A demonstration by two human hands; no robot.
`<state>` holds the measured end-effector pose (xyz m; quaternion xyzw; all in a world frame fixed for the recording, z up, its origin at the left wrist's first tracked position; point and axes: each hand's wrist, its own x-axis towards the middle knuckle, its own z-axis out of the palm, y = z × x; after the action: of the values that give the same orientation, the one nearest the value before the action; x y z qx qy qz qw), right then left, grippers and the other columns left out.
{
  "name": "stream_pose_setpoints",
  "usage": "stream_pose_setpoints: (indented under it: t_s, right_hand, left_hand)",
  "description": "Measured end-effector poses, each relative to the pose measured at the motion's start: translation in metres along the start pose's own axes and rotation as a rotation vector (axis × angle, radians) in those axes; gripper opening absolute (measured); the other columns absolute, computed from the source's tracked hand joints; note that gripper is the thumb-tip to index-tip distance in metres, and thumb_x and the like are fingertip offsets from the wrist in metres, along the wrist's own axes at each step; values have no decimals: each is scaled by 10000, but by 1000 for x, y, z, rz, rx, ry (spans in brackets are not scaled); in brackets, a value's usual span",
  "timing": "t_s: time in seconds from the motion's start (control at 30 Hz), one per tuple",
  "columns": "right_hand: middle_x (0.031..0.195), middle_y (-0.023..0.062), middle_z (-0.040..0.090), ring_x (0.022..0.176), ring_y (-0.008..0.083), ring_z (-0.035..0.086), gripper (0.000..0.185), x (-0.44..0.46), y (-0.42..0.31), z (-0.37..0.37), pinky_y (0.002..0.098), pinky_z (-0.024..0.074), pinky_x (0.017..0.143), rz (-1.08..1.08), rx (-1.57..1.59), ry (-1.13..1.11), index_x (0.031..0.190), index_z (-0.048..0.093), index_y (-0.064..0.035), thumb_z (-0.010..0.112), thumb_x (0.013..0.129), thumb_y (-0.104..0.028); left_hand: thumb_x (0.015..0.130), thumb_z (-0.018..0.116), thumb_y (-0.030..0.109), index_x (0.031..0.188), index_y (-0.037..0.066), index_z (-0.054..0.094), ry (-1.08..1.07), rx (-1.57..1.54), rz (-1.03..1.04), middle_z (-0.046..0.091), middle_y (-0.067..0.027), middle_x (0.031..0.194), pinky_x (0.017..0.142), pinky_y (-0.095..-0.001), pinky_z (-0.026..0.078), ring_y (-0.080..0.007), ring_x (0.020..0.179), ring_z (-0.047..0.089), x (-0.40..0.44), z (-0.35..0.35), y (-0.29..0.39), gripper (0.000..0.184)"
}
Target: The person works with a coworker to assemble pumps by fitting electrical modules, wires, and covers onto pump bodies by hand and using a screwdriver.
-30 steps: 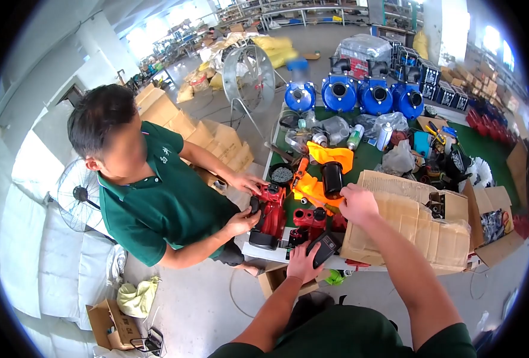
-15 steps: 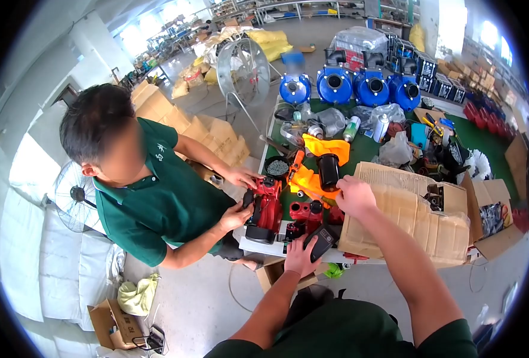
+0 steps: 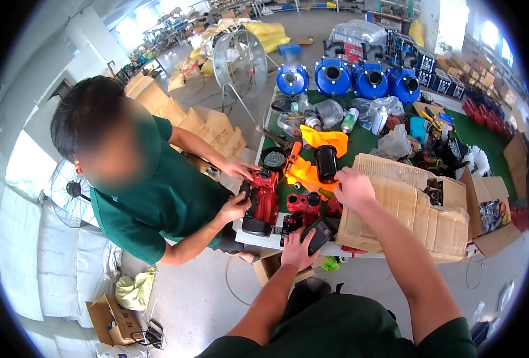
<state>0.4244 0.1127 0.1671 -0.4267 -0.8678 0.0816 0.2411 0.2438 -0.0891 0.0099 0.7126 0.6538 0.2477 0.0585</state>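
Observation:
At the near table edge my left hand [image 3: 299, 249] has its fingers around a black box-shaped part [image 3: 319, 234], next to a red pump part [image 3: 304, 204]. My right hand [image 3: 354, 190] is closed at the lower right side of a black cylinder [image 3: 326, 164]; its fingertips are partly hidden. That cylinder stands by an orange cloth [image 3: 308, 174]. To the left, a co-worker [image 3: 157, 173] has both hands on another red machine [image 3: 264, 203]. A black bowl of small metal pieces [image 3: 273, 159] sits just behind it.
Blue pumps [image 3: 332, 77] line the far side of the green table [image 3: 458, 119]. Flattened cardboard [image 3: 402, 215] lies to the right of my right hand, with an open carton [image 3: 490, 215] beyond. Spray cans, tools and plastic bags are behind. A floor fan [image 3: 239, 64] stands past the table.
The view has shifted slightly, and the table items appear a little farther left and up. The co-worker's head leans lower and further left. Both my hands keep nearly the same places on the parts.

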Motion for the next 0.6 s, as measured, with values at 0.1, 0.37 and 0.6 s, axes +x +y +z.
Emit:
stream_pose_setpoints:
  t_s: [0.1, 0.37, 0.6]
  right_hand:
    - [911, 113, 644, 912, 325, 678, 89, 0, 0, -2, 443, 578, 791, -3, 4, -3, 869, 647, -46, 669, 821, -117]
    - [914, 114, 643, 918, 326, 675, 98, 0, 0, -1, 444, 573, 804, 4, 1, -14, 872, 646, -43, 668, 827, -127]
    - [929, 114, 646, 928, 322, 676, 108, -1, 0, 0, 444, 574, 810, 11, -9, -28, 880, 648, -41, 669, 835, -137]
  left_hand:
    - [745, 850, 349, 1503, 220, 513, 11, -7, 3, 482, -163, 1433, 1091, -523, 380, -385, 1278, 485, 0, 1, 0, 840]
    - [735, 860, 343, 1502, 223, 511, -2, -15, 0, 480, -167, 1437, 1098, -525, 377, -390, 1285, 478, -1, 0, 1, 851]
    - [745, 861, 341, 1510, 225, 504, -18, -16, -9, 476, -177, 1442, 1106, -527, 375, -392, 1293, 475, -1, 0, 1, 852]
